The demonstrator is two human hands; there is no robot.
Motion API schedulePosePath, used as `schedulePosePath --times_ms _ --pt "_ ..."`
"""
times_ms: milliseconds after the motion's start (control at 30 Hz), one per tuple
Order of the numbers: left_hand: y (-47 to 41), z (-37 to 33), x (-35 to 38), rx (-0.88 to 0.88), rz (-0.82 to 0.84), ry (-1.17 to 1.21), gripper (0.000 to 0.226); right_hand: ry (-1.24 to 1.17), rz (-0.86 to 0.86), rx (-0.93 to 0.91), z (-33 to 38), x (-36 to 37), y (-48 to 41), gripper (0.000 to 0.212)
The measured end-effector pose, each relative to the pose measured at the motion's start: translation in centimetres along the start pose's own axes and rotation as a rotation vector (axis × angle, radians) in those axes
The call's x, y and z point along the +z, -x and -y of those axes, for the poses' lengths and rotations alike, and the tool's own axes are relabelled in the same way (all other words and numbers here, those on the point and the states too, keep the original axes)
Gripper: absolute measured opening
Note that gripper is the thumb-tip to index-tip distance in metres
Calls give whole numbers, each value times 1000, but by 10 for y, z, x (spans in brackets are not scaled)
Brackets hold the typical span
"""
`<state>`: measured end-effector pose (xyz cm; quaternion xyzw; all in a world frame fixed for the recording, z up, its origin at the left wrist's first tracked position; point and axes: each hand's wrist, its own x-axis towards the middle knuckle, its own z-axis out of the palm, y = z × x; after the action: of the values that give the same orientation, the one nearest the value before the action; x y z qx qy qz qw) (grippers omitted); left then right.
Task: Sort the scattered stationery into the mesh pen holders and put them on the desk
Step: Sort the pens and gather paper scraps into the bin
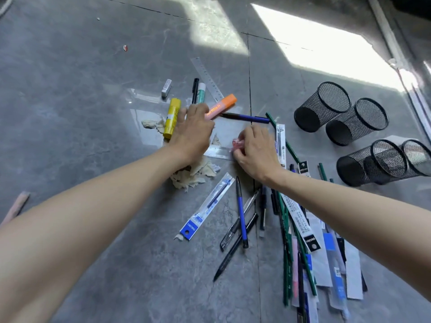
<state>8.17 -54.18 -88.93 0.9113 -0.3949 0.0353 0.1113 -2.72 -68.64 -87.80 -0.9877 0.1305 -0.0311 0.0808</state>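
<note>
Stationery lies scattered on a grey tiled floor. My left hand [192,131] reaches over an orange highlighter [221,106], fingers curled down onto its pink end, beside a yellow glue stick [171,117]. My right hand [255,150] pinches a small pink object [236,144] at the end of a clear ruler [218,151]. Several black mesh pen holders [323,106] lie on their sides at the right, with nothing visible inside them. Pens, green pencils and packaged refills [206,207] spread across the lower right.
A second clear ruler [206,78], a black pen [195,89], a teal marker [201,92] and a white eraser [166,88] lie beyond my left hand. Torn beige paper scraps [191,177] sit under my left wrist. Bright sunlight patches fall at the top right.
</note>
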Motion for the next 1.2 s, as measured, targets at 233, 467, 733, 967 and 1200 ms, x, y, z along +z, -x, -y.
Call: schedulePosePath --times_ms 233,467,733,967,1200 --pt "5 -4 2 -5 -35 -4 20 -69 79 74 0 4 12 39" --pt "7 -5 9 -109 4 56 22 -78 262 48 -9 -9 14 20" --pt "23 -6 4 18 15 202 14 -90 348 82 -4 -20 15 40" --pt "20 -8 -10 -153 88 539 19 -17 385 -2 -2 -22 21 31" --pt "32 -14 -13 522 410 131 42 17 423 -195 -25 -28 34 19"
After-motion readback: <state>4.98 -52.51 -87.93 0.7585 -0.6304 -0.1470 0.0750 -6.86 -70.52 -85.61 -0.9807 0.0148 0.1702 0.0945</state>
